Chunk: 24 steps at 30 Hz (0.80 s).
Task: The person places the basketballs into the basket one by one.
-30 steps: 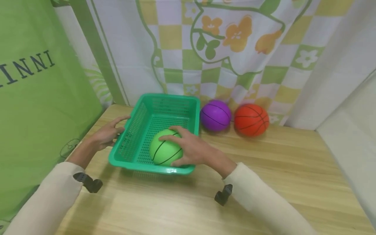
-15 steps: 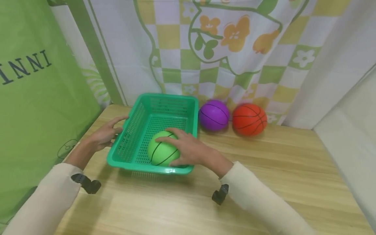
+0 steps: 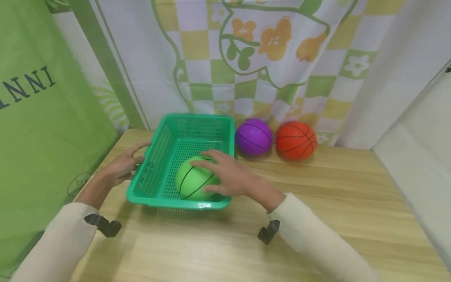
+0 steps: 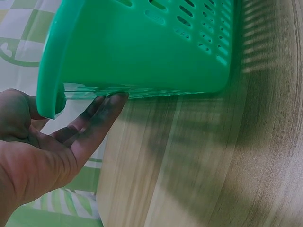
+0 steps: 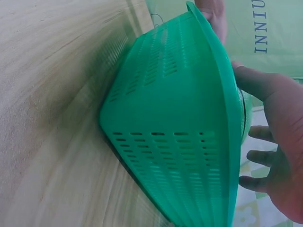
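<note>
Green ball [image 3: 193, 183] sits in green basket [image 3: 165, 197], under right hand [image 3: 229, 176]; fingers now lifted, spread, grip loosening since moment ago. Left hand [image 3: 121, 166] flat, relaxed against basket's near-left wall.

Cream long sleeves [image 3: 67, 231] cover both arms (a small black camera mount [image 3: 268, 231] at each wrist).

A purple ball [image 3: 253, 137] and an orange ball [image 3: 295, 140] are seen side by side, just apart, at the back of a wooden table [image 3: 338, 211], against a checked flowered curtain [image 3: 246, 58], while a green cloth [image 3: 42, 109] with dark letters hangs at the left.
</note>
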Each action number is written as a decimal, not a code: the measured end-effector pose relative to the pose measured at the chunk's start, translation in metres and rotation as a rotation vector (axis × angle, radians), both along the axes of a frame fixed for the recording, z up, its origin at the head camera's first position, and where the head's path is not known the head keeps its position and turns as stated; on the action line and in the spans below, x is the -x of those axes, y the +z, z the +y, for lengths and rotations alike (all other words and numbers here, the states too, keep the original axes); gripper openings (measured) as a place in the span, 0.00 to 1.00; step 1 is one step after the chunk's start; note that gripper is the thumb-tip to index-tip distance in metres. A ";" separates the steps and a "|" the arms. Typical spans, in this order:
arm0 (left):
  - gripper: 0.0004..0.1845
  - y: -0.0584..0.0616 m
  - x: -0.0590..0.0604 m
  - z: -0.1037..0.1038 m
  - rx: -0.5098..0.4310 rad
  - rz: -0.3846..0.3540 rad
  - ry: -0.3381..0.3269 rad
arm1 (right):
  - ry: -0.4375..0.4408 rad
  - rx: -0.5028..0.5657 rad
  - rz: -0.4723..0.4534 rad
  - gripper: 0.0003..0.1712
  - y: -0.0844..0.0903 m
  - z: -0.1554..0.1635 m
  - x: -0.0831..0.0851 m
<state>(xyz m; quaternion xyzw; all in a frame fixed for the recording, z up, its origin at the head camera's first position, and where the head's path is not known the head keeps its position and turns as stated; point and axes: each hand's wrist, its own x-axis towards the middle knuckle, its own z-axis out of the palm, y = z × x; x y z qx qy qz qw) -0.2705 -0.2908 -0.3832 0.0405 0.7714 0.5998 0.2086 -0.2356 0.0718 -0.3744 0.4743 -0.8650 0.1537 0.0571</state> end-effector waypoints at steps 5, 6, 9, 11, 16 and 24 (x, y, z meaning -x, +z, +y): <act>0.33 -0.002 0.000 0.000 0.006 -0.007 0.003 | -0.073 0.062 0.028 0.37 0.003 0.010 -0.002; 0.33 -0.002 0.001 0.000 0.007 -0.009 0.007 | -0.091 0.071 0.039 0.37 0.004 0.012 -0.002; 0.33 -0.003 0.002 -0.001 0.014 -0.008 0.014 | -0.138 0.098 0.050 0.38 0.007 0.020 -0.001; 0.33 -0.002 0.002 0.000 0.014 -0.005 0.014 | -0.165 0.111 0.039 0.39 0.008 0.026 0.000; 0.33 -0.002 0.002 0.001 0.023 -0.004 0.013 | -0.205 0.153 -0.025 0.41 0.009 0.044 0.003; 0.34 0.000 0.001 0.001 0.045 -0.013 0.018 | -0.230 0.216 -0.146 0.45 0.008 0.064 0.007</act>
